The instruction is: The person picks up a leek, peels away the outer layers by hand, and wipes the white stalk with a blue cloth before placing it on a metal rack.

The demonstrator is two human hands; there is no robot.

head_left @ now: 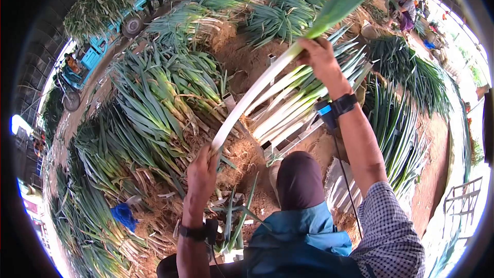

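A long green onion point(251, 94) slants across the middle of the view between my two hands. My left hand point(201, 171) is closed around its lower white end. Higher up, my right hand point(320, 59) grips it where the white stalk turns to green leaf. Beneath the raised stalk, a bundle of cleaned green onions point(280, 118) lies in a metal rack point(294, 141) with the white ends toward me. A black strap with a small device point(325, 109) is on my right wrist.
Heaps of uncleaned green onions point(149, 90) with soil-covered roots cover the ground at left. More piles point(393, 118) lie at right. A blue cloth point(124, 216) rests lower left. A loaded blue three-wheeled truck point(95, 54) stands far left; another person point(406, 7) sits upper right.
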